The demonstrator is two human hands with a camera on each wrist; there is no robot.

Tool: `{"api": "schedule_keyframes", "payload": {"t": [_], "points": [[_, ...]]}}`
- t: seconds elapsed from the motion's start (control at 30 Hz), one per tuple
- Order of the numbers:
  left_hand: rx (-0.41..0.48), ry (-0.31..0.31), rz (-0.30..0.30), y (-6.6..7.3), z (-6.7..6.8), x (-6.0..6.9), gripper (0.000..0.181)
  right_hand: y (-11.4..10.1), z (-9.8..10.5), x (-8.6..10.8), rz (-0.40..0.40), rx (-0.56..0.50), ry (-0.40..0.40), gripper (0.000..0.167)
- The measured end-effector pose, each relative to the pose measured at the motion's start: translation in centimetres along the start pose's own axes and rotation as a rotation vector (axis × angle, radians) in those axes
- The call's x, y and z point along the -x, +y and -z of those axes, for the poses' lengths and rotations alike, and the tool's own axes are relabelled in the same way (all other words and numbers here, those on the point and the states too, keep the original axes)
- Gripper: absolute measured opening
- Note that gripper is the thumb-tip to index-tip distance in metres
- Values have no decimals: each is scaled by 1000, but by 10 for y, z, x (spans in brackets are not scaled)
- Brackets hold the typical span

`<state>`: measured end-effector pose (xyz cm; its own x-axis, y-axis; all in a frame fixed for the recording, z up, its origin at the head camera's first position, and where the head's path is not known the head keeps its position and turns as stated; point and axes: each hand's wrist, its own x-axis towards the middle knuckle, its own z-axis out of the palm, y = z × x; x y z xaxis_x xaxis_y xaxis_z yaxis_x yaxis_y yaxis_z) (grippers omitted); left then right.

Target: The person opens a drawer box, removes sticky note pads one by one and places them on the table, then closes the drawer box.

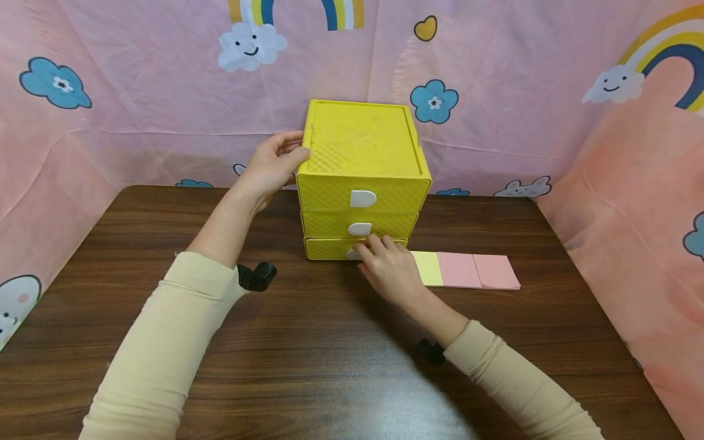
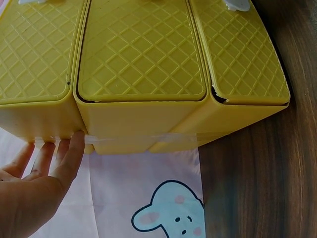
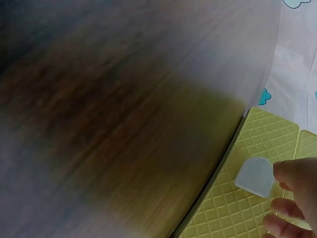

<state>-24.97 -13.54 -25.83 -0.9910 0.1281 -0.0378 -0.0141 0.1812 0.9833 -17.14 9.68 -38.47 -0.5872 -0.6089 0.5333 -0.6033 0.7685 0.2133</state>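
A yellow three-drawer box [image 1: 363, 140] with a lattice pattern stands on the table, each drawer front bearing a white handle. Against the box's left side rests my left hand [image 1: 272, 168], its thumb by the top edge; the left wrist view shows these fingers [image 2: 64, 153] fairly straight along the side wall. My right hand [image 1: 390, 269] is in front of the bottom drawer [image 1: 327, 249], partly covering its white handle [image 3: 255, 177]. In the right wrist view the right thumb tip is at the handle's edge, while the other fingers are loosely bent and apart from it.
To the right of the box, a yellow sticky note [image 1: 428, 269] and pink sticky notes [image 1: 459, 270] lie in a row on the brown wooden table [image 1: 308, 366]. A pink patterned cloth [image 1: 165, 91] hangs behind the box and along both sides.
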Motion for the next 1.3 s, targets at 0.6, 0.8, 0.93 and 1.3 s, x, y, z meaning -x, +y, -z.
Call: {"api": "schedule_keyframes", "payload": {"t": [0.6, 0.8, 0.93, 1.3], "points": [[-12, 1, 1, -1, 0, -1, 53, -3, -8, -4, 6, 49, -29, 26], [-10, 2, 8, 0, 0, -1, 54, -5, -10, -5, 3, 62, -20, 21], [-10, 3, 3, 0, 0, 0, 54, -6, -12, -6, 1, 82, -4, 13], [-30, -1, 2, 0, 1, 0, 54, -10, -14, -9, 1, 108, 23, 16]]}}
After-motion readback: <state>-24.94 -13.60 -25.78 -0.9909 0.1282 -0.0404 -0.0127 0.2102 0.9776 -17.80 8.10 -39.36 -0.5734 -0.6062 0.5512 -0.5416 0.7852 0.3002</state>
